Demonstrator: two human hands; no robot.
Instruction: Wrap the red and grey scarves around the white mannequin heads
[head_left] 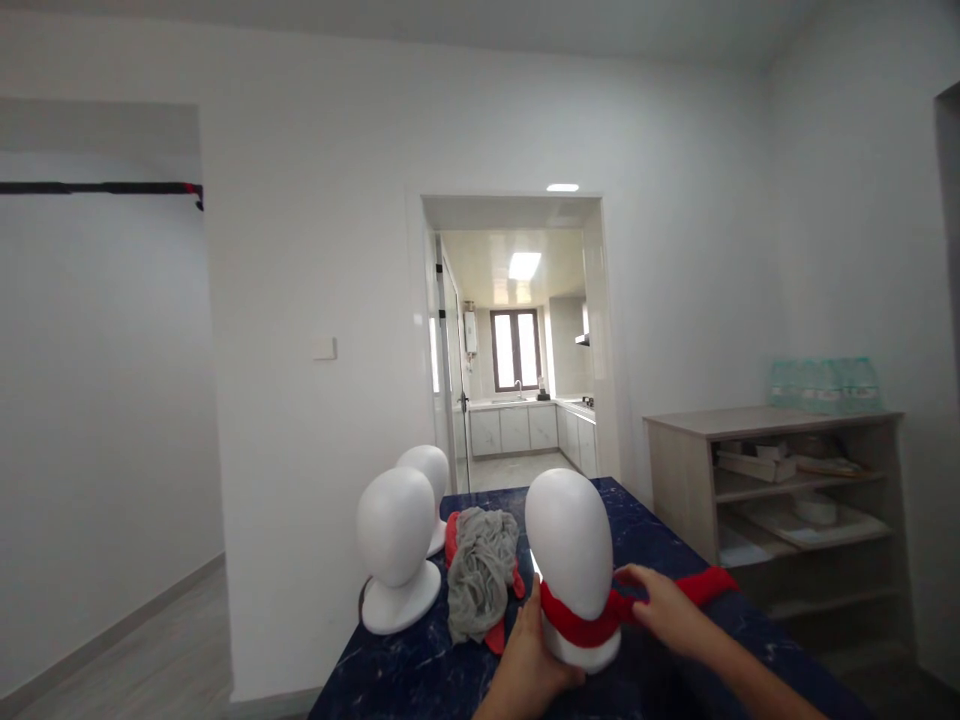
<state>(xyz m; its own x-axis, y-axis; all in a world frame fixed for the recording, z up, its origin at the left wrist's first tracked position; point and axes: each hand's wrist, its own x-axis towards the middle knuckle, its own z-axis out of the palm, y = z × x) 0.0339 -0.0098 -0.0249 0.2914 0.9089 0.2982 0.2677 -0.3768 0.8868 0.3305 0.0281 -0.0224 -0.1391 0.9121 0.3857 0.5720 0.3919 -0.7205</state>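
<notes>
A white foam mannequin head (568,545) stands on a dark blue marbled table (420,670), with a red scarf (589,625) wrapped around its neck. My left hand (529,660) rests against the base and the scarf on the head's left side. My right hand (660,610) grips the scarf just right of the neck, and the scarf's free end (709,583) trails off to the right over the table.
Two more white mannequin heads (395,555) (427,475) stand at the table's left. A crumpled grey cloth (480,570) lies over a red one between them. A wooden shelf unit (772,490) stands right; a doorway opens to a kitchen behind.
</notes>
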